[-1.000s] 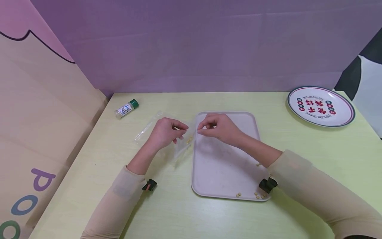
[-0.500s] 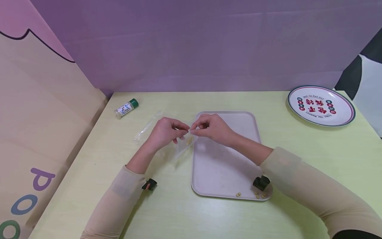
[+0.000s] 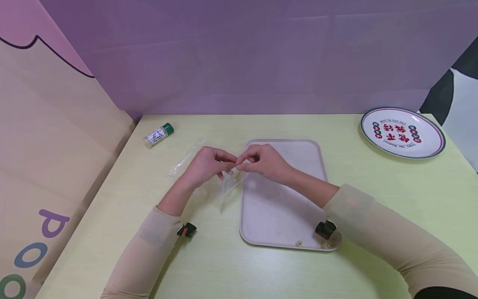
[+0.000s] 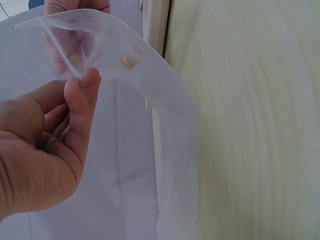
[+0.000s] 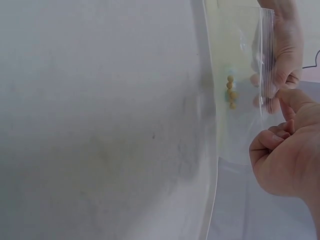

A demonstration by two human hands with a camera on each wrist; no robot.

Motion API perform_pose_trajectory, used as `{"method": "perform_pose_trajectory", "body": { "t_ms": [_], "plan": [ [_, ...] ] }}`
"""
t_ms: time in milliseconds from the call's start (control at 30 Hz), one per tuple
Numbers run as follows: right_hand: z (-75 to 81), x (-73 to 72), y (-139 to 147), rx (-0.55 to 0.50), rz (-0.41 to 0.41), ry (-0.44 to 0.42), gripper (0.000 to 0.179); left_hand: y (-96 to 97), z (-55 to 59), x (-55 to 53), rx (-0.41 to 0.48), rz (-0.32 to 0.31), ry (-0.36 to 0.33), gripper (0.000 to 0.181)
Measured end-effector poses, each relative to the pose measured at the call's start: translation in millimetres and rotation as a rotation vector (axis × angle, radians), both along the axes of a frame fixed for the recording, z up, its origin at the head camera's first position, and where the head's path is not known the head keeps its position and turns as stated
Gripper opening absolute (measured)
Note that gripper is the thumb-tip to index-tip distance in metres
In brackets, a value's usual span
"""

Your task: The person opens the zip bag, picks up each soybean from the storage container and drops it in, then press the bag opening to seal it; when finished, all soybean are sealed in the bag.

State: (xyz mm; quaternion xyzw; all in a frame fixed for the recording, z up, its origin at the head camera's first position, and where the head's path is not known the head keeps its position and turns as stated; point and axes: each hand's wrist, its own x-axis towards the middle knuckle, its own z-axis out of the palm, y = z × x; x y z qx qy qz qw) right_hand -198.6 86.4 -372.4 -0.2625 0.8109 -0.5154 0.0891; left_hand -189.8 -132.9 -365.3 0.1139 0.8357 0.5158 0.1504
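Observation:
My left hand [image 3: 207,166] pinches the zip edge of a clear zip-lock bag [image 5: 242,55] between thumb and fingers. Several round yellow soybeans [image 5: 230,86] lie inside it. My right hand [image 3: 265,162] pinches the same zip edge, its fingertips right beside those of the left. The bag hangs beside the left rim of a pale tray [image 3: 242,216], partly hidden behind the hands in the head view. From the left wrist view, the bag's clear film [image 4: 170,110] spreads beyond the left fingertips [image 4: 91,80].
A few loose soybeans [image 3: 298,243] lie near the tray's front edge. Another clear plastic bag [image 3: 186,160] is flat on the table left of the hands. A green-capped bottle [image 3: 158,135] lies at the back left, and a printed oval plate [image 3: 403,133] at the back right.
My right hand has moved left along the bag's zip edge until its fingertips met the left hand's. The left hand has stayed in place, holding the bag.

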Motion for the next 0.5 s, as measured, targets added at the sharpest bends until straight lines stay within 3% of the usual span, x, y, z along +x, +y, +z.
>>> {"method": "perform_pose_trajectory", "body": {
  "t_ms": [500],
  "plan": [
    [7.4,7.1,19,-0.003,-0.041,0.007,0.010,0.4,2.8,-0.3,-0.011,0.023,-0.032,0.019]
  ]
}}
